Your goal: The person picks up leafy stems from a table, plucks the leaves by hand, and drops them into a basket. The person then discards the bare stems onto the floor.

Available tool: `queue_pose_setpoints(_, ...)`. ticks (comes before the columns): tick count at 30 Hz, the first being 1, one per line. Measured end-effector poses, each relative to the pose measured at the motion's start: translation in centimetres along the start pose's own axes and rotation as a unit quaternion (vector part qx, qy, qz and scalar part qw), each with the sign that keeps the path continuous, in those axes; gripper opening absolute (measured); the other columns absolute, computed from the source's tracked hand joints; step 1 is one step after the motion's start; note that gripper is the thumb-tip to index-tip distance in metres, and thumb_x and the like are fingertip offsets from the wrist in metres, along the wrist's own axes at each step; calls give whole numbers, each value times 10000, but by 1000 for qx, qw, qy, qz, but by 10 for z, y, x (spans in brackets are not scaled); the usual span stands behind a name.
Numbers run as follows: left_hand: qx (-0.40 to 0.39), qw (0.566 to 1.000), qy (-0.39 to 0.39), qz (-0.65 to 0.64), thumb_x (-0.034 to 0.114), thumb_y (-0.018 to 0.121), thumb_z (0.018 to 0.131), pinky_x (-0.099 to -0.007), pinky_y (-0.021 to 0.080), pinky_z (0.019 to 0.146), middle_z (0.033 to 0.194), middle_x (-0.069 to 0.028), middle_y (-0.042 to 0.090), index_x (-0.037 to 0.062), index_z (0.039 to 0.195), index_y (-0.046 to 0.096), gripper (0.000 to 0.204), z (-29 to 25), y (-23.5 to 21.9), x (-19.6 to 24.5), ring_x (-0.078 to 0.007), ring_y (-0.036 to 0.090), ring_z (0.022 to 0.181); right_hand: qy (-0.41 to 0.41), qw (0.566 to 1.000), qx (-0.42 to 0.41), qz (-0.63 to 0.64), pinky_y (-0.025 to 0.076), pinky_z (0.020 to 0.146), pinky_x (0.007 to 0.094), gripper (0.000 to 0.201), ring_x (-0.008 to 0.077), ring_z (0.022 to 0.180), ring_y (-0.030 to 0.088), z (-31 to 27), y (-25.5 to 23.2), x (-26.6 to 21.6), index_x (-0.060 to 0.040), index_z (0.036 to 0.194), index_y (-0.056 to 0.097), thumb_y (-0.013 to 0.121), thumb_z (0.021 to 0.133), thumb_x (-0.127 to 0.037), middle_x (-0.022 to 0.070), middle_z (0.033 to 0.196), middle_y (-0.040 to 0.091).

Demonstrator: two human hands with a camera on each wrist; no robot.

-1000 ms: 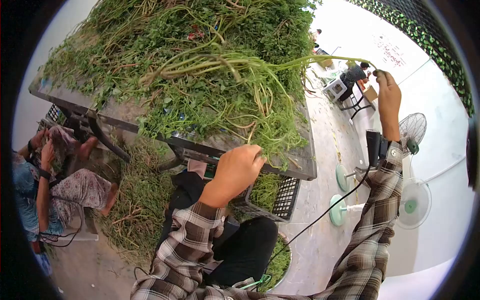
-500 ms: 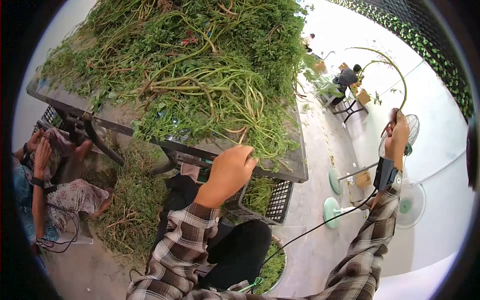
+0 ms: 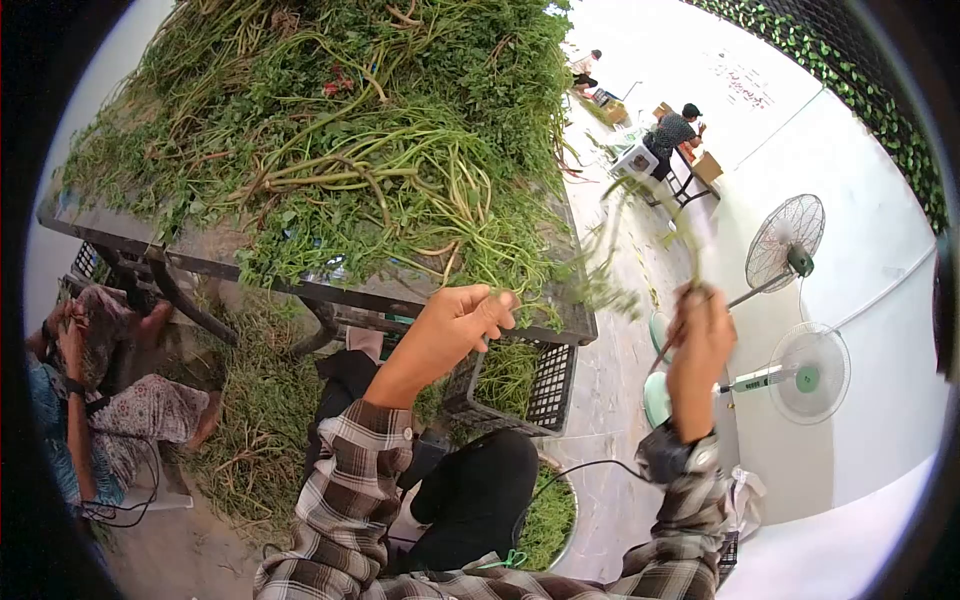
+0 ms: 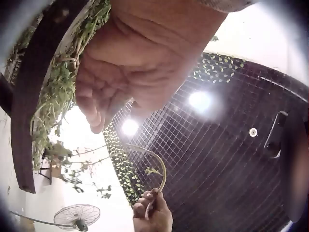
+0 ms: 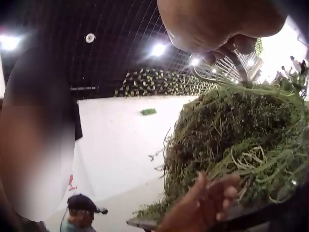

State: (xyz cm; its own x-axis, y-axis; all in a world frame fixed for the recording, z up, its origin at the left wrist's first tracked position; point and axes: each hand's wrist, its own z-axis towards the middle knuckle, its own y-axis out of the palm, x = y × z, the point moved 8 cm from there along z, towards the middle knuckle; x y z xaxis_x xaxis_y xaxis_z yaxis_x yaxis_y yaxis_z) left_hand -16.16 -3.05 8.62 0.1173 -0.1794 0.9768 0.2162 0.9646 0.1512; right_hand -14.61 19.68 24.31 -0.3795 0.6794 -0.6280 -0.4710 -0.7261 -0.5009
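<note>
A heap of leafy green stalks covers the dark table in the head view. My right hand, out to the right of the table, grips one long stalk that arches away with leafy side shoots. The shoots trail toward the table's right corner, blurred in the head view. My left hand is just over the front table edge, close to loose stems at the heap's front. Its fingers are loosely bent with nothing seen between them; the right wrist view shows that palm turned up.
Under the table stands a black crate of greens, and a round tub of greens is beside my knee. More stalks are piled on the floor. A person sits at left. Fans stand at right.
My right hand came down and inward from far right, still gripping the stalk, which swung back toward the table. My left hand's fingers have loosened from their curl near the table edge.
</note>
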Motion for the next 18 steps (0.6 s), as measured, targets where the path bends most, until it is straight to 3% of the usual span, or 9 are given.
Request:
queue_pose_setpoints(3, -2, 994, -23, -105, 470, 405, 915, -229, 489, 577, 834, -59, 632, -25, 1047, 593, 545, -4, 1, 5, -91, 564, 697, -156, 979, -125, -42, 419, 627, 304, 80, 217, 712, 530, -51, 32, -26, -19, 877, 560, 504, 826, -45, 116, 779, 532)
queue_pose_setpoints(5, -8, 989, -44, -144, 507, 368, 915, -237, 505, 572, 840, -67, 633, -43, 1065, 574, 606, -5, 3, 2, -96, 576, 688, -222, 954, -201, -29, 434, 628, 348, 153, 304, 713, 534, -86, 52, -36, -8, 900, 553, 544, 752, 31, 139, 804, 541)
queue_pose_setpoints(7, -1, 975, -50, -216, 560, 306, 906, -243, 524, 554, 851, -87, 638, -54, 1117, 529, 687, -3, 4, -4, -106, 597, 676, -284, 927, -242, -36, 452, 587, 381, 239, 306, 698, 544, -112, 66, -43, -3, 907, 549, 598, 675, 31, 151, 816, 542)
queue_pose_setpoints(9, 10, 967, -53, -250, 530, 346, 908, -233, 526, 555, 848, -84, 639, -51, 1128, 519, 645, -4, 0, -2, -104, 603, 678, -313, 905, -285, -40, 460, 580, 365, 237, 294, 697, 549, -128, 75, -48, -2, 912, 547, 610, 684, 14, 148, 822, 538)
queue_pose_setpoints(11, 20, 957, -53, -284, 499, 386, 910, -223, 527, 556, 844, -81, 639, -49, 1140, 508, 606, -3, -4, -2, -102, 610, 681, -316, 897, -304, -47, 461, 588, 358, 239, 290, 703, 552, -137, 80, -40, 0, 915, 547, 616, 686, 9, 144, 827, 536)
queue_pose_setpoints(13, 47, 978, -37, -198, 385, 462, 916, -192, 517, 541, 831, -74, 638, -41, 1121, 520, 476, 0, -10, -4, -95, 609, 665, -322, 888, -325, -55, 463, 596, 351, 241, 286, 709, 554, -146, 85, -35, 1, 917, 546, 622, 688, 4, 140, 831, 534)
queue_pose_setpoints(16, 37, 971, -15, -236, 270, 502, 915, -193, 511, 551, 809, -62, 633, -34, 1084, 539, 349, 1, -10, -6, -93, 607, 665, -275, 886, -372, -33, 466, 624, 345, 219, 291, 724, 552, -151, 93, -25, 3, 927, 545, 616, 721, -11, 136, 835, 528)
queue_pose_setpoints(18, 25, 971, -8, -237, 257, 489, 922, -200, 510, 568, 804, -60, 633, -27, 1064, 548, 324, -1, -9, -1, -92, 608, 675, -152, 895, -417, 36, 463, 642, 325, 215, 268, 736, 556, -147, 99, -10, 0, 964, 546, 596, 757, -24, 132, 844, 527)
